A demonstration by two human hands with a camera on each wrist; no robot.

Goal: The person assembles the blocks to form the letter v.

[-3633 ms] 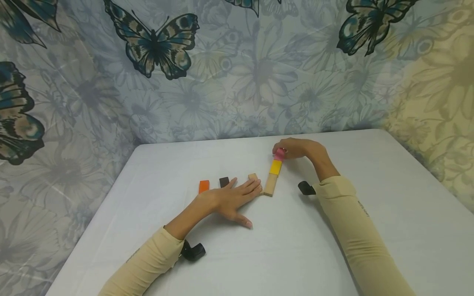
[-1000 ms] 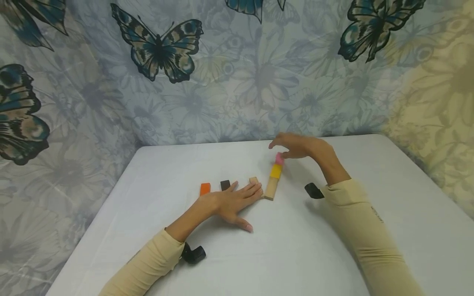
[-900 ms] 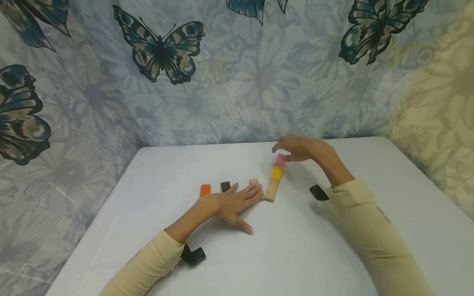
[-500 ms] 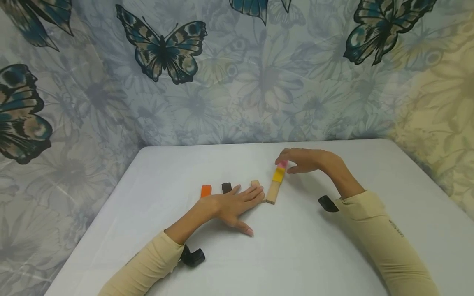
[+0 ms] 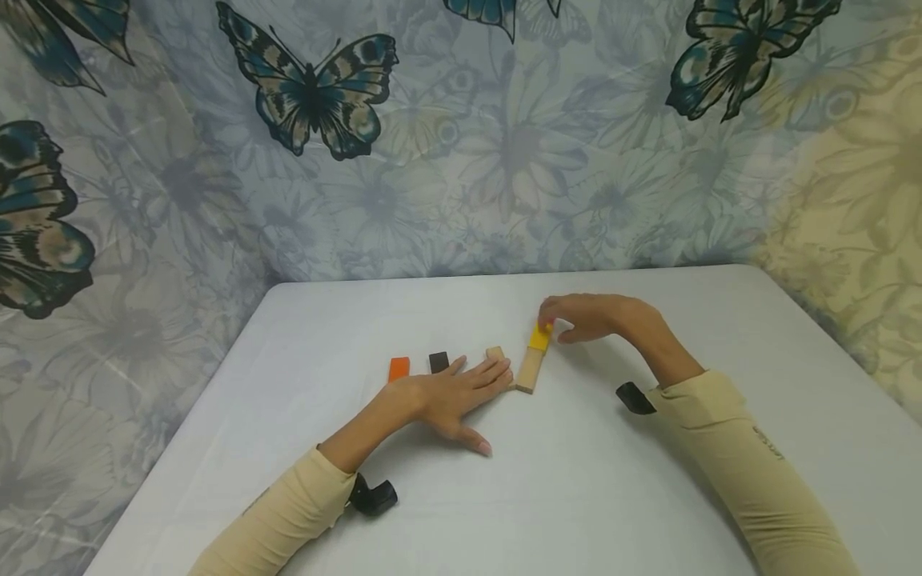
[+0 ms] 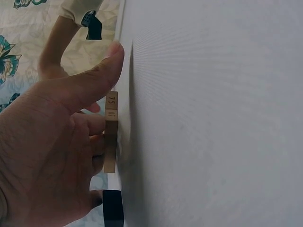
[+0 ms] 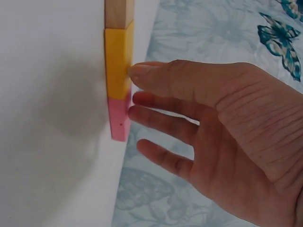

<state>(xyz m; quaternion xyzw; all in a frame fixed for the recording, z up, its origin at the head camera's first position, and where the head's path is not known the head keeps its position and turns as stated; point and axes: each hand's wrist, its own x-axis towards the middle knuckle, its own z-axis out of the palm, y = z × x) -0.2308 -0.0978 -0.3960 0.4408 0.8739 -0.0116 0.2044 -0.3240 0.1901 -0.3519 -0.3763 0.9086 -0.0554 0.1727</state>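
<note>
Row of wooden block, yellow block and pink block lies on table; right hand, fingers loosely extended, grips nothing at its far end; left hand, spread, partly hides another block.

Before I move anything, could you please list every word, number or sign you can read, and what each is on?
"75", sideways: on one wooden block.
"50" or "05", sideways, order unclear: on the second wooden block.
Right sleeve: dark lettering, too small to read.
Left sleeve: faint mark, too small to read.
</note>
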